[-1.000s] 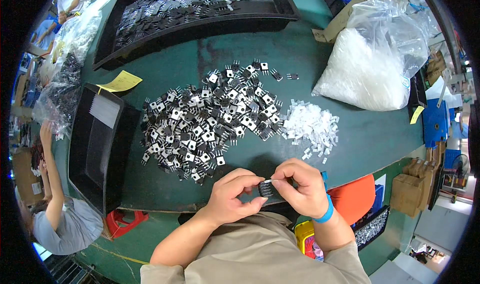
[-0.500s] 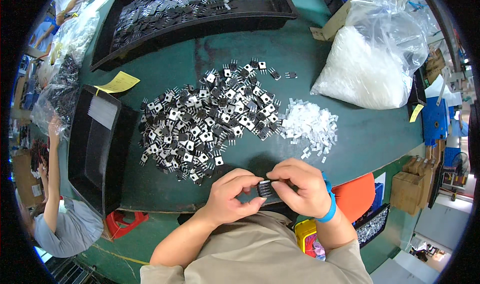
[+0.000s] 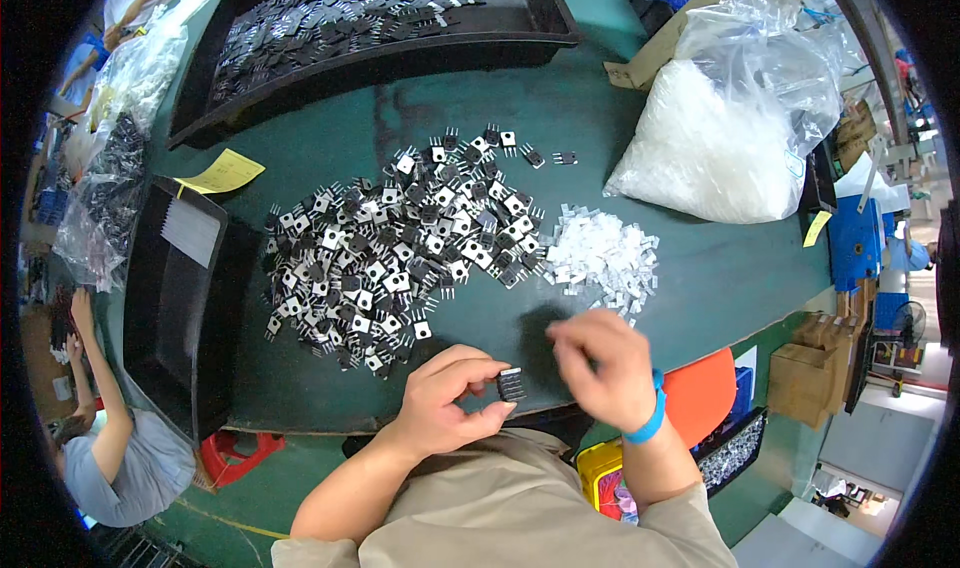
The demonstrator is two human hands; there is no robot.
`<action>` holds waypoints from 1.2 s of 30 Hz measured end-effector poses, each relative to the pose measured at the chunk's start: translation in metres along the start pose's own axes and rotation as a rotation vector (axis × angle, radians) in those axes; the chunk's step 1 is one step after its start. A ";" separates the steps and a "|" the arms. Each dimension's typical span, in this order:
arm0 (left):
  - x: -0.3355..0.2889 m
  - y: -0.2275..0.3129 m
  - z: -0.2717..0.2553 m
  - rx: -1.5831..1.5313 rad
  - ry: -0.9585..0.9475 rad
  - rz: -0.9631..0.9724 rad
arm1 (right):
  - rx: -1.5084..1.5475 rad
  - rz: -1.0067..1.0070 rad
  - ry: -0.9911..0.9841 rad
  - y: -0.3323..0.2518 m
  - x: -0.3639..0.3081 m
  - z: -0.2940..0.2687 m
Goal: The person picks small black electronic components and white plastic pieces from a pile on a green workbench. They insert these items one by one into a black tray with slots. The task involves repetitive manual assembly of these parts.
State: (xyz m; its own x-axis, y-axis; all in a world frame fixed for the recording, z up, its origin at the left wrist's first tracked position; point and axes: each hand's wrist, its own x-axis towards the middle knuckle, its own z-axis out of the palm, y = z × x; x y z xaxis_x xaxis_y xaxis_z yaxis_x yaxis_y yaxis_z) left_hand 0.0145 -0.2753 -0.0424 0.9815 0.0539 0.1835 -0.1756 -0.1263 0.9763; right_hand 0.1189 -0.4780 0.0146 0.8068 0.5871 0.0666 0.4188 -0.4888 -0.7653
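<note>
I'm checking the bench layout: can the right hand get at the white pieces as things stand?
Probably yes: the right hand seems empty, and the white pieces lie loose on the table just beyond it, with nothing seen between.

The person wore a beige, khaki-toned shirt point(image 3: 490, 498) with short sleeves and soft creases across the front. A narrow, bright blue wristband point(image 3: 652, 424) made a single loop just behind the bare right hand point(image 3: 608, 368). Well up the same arm from the wristband, the right sleeve point(image 3: 682, 528) ended loosely. Across the body from the wristband, the left hand point(image 3: 445, 405) was also bare, and the left sleeve point(image 3: 315, 555) matched in colour.
</note>
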 end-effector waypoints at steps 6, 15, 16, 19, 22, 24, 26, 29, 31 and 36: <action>0.001 0.000 -0.001 -0.016 -0.004 0.004 | -0.404 0.139 0.233 0.031 0.016 0.012; 0.002 0.003 0.000 -0.060 0.033 -0.084 | -0.308 0.097 0.225 0.030 0.017 0.010; 0.003 0.002 0.000 -0.062 0.039 -0.094 | -0.253 0.093 0.235 0.028 0.015 0.010; 0.003 0.000 0.001 -0.062 0.042 -0.096 | 0.149 0.161 0.051 0.002 0.007 0.009; 0.002 -0.001 0.002 -0.072 0.057 -0.089 | 0.214 -0.015 -0.081 -0.013 0.009 0.005; 0.003 0.001 0.000 -0.051 0.030 -0.080 | 0.219 -0.036 -0.109 -0.016 0.010 0.006; 0.004 0.003 0.000 -0.033 0.012 -0.074 | 0.223 -0.067 -0.119 -0.017 0.011 0.008; 0.005 0.003 -0.001 -0.020 0.000 -0.073 | 0.216 -0.106 -0.112 -0.018 0.012 0.011; 0.005 0.004 -0.001 -0.018 -0.003 -0.077 | 0.200 -0.107 -0.115 -0.020 0.012 0.013; 0.005 0.005 0.000 0.006 0.007 -0.071 | 0.094 -0.165 -0.114 -0.025 0.012 0.006</action>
State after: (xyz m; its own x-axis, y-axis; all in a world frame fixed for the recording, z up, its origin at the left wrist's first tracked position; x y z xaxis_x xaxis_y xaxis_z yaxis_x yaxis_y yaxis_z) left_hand 0.0185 -0.2755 -0.0366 0.9909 0.0700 0.1146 -0.1050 -0.1277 0.9862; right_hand 0.1149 -0.4547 0.0307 0.6759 0.7259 0.1275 0.4966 -0.3207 -0.8066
